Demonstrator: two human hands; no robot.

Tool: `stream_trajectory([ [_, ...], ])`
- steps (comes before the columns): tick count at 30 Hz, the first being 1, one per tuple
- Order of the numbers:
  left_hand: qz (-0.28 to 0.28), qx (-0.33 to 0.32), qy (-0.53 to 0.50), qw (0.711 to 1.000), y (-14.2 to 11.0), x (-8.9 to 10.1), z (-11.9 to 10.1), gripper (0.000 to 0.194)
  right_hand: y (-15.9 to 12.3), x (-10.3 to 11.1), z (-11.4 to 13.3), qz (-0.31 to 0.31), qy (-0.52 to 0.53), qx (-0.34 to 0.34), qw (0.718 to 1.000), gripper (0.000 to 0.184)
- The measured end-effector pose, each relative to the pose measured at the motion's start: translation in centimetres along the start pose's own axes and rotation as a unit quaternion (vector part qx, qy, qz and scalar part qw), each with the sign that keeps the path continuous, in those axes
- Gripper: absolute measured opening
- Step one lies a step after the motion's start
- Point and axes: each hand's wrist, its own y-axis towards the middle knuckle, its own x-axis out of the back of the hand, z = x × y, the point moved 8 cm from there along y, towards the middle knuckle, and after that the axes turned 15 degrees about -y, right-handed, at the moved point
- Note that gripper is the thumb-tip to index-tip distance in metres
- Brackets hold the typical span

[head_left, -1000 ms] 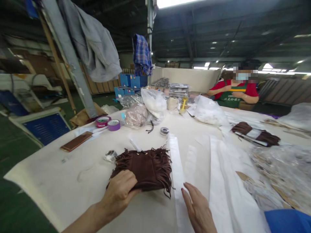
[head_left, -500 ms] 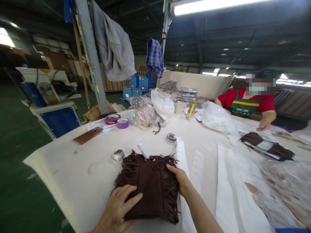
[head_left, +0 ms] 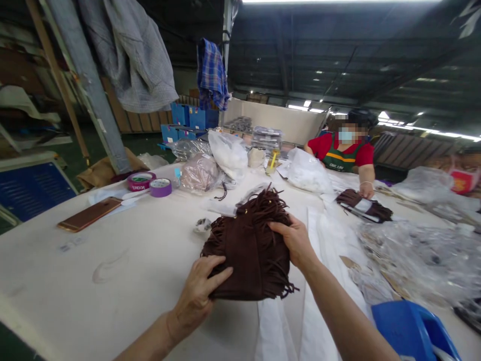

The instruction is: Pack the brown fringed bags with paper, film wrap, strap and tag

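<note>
A dark brown fringed bag (head_left: pixel 244 260) with small metal eyelets along its top is held between my two hands, tilted up off the white table (head_left: pixel 150 271). My left hand (head_left: pixel 205 281) grips its lower left side, thumb and fingers closed round the edge. On the upper right side, among the fringe, my right hand (head_left: pixel 295 238) has closed on the bag, thumb on the front face. Clear plastic wrapping (head_left: pixel 221 206) lies at the bag's top edge. Just left of the bag's top is a small clear-and-grey roll (head_left: pixel 203 225).
A phone (head_left: pixel 90 214), a magenta tape roll (head_left: pixel 141 181) and a purple tape roll (head_left: pixel 160 187) lie at left. Plastic-bagged goods (head_left: pixel 199 173) stand behind. Across the table a co-worker (head_left: pixel 341 153) touches another brown fringed item (head_left: pixel 364 205). A blue bin (head_left: pixel 406 326) is at lower right.
Both hands have lifted the bag off the table and tilted it, shifting it up and to the right. My left hand has gone from lying on it to gripping its edge. The view has turned right.
</note>
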Motion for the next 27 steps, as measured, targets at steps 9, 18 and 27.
stream_trajectory([
  [9, 0.294, 0.047, -0.093, 0.95, 4.0, -8.5, -2.9, 0.021, -5.5, 12.0, -9.5, -0.123, -0.127, -0.121, 0.977, 0.023],
  [18, 0.309, 0.148, -0.213, 0.915, 5.7, -10.0, -2.0, 0.014, -10.6, 10.9, -3.7, -0.148, -0.371, 0.058, 0.915, 0.045],
  [27, 0.056, 0.192, -0.145, 0.969, 8.3, -5.6, 1.1, 0.028, -6.7, 7.9, -6.2, 0.047, -0.287, -0.066, 0.954, 0.021],
])
